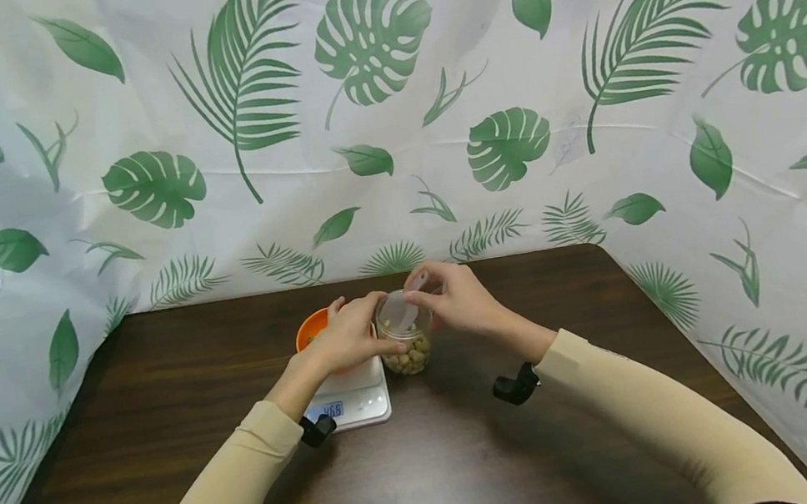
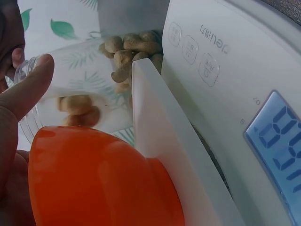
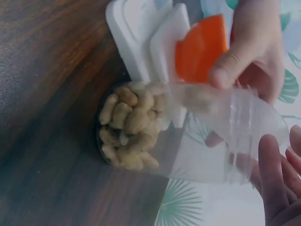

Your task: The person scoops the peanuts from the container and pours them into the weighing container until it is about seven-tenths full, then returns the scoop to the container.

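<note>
A clear plastic jar (image 1: 407,359) with tan, peanut-like nuts (image 3: 134,120) in its lower part stands on the table at the right side of a white kitchen scale (image 1: 362,407). My left hand (image 1: 346,337) grips the jar near its mouth, thumb (image 2: 35,84) at the rim. With the fingertips of my right hand (image 1: 458,296) I pinch the handle of a translucent scoop (image 1: 402,313), whose bowl is in the jar's mouth. Some nuts (image 2: 80,110) show higher up inside the jar, above the rest. An orange bowl (image 2: 99,179) sits on the scale, partly hidden behind my left hand.
The scale's lit display (image 1: 328,411) faces the front. Under everything is a dark wooden table (image 1: 460,464), its back edge close behind the jar. A white curtain (image 1: 405,142) with green leaf prints hangs behind and at both sides.
</note>
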Available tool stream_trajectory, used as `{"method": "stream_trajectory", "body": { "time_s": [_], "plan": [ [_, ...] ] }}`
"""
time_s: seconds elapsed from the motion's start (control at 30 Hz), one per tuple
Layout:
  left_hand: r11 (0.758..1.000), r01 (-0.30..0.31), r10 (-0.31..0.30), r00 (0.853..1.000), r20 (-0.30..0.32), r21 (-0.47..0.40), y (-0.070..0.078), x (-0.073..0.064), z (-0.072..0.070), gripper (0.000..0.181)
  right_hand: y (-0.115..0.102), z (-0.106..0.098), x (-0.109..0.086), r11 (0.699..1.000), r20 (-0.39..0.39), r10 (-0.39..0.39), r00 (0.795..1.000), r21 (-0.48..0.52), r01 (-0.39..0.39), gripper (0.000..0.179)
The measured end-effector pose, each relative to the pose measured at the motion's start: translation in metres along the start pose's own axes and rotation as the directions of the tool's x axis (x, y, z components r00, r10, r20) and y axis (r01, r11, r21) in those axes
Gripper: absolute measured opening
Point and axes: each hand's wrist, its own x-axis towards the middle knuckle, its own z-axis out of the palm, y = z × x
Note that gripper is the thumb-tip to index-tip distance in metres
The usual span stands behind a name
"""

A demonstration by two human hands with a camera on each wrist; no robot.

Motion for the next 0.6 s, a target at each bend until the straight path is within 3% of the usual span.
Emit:
{"method": "stream_trajectory", "body": {
  "time_s": [0.33, 0.6],
  "plan": [
    [1.000, -0.011, 0.011, 1.000, -0.007, 0.016, 0.0009, -0.0010, -0.0008, 0.083, 0.0061, -0.0089, -0.0014, 0.986, -0.050, 0.049, 0.998, 0.162, -0.040, 0.021],
    [1.000, -0.011, 0.011, 1.000, -0.004, 0.012, -0.0017, -0.0012, 0.0000, 0.085, 0.0083, -0.0093, -0.0042, 0.986, -0.095, 0.049, 0.994, 0.162, -0.033, 0.022]
  ]
}}
